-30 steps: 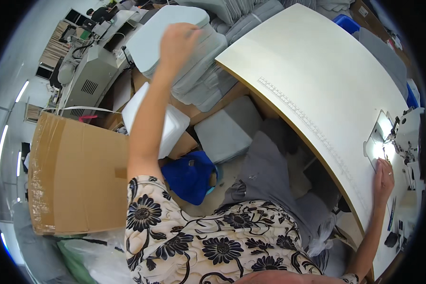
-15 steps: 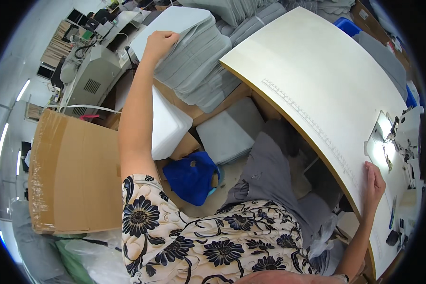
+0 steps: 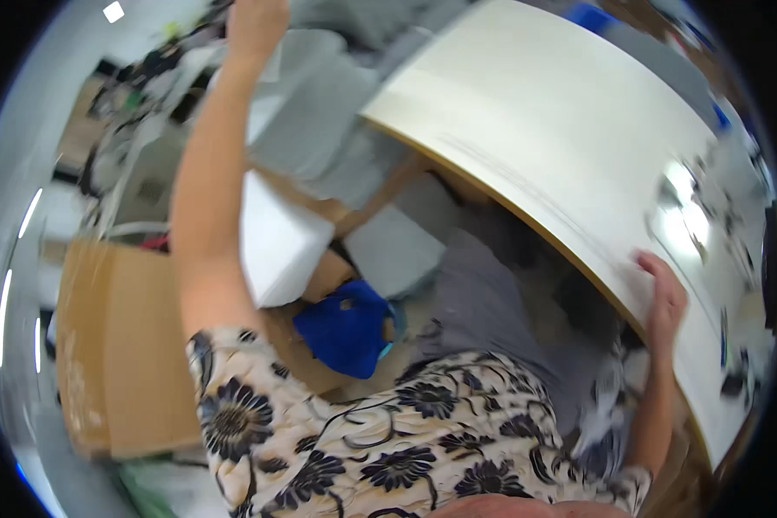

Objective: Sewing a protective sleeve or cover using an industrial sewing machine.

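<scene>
My left hand is raised at the top edge, beside and above a tall stack of grey fabric pieces. Motion blurs its fingers, and whether a piece is in them cannot be made out. A pale edge shows just below the hand. On the right, my right hand is over the near edge of the white tabletop, fingers stretched out and nothing seen in them. Just beyond it, a bright lamp glares on the metal plate of a sewing machine.
A large cardboard box stands at my left. White sheets, a grey stack and a blue cloth over a round container sit low, between the box and my legs. A printed ruler runs along the tabletop.
My left hand has moved up and left, off the top of the grey stack. My right hand has shifted slightly up and left, its fingers uncurling. The whole view has swung and blurred.
</scene>
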### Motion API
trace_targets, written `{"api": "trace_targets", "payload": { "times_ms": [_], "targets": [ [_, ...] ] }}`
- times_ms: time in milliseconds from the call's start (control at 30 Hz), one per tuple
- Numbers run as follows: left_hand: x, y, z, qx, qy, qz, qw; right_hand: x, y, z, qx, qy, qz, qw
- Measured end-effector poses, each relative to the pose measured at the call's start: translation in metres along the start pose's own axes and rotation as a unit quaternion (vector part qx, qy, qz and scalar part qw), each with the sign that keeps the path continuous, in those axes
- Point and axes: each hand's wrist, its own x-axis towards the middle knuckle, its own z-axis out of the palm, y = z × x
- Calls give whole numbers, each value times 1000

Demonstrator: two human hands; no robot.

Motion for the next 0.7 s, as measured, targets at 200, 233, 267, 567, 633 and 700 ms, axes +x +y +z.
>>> {"api": "trace_targets", "payload": {
  "times_ms": [200,233,267,567,633,700],
  "targets": [
    [50,232,-42,-402,-91,-16,911,1,-183,100,705,-335,-98,618],
    [72,244,-33,-392,-35,-12,919,0,-192,109,738,-325,-103,582],
    [90,185,-28,-326,83,94,937,-2,-217,115,779,-355,-120,503],
    [11,228,60,-428,-148,-145,880,0,-254,100,864,-356,-88,344],
    [-16,231,60,-331,-165,-80,925,-2,-258,104,864,-371,-89,329],
    [-34,205,70,-238,-238,-31,941,-4,-268,117,862,-402,-92,295]
  ]
}}
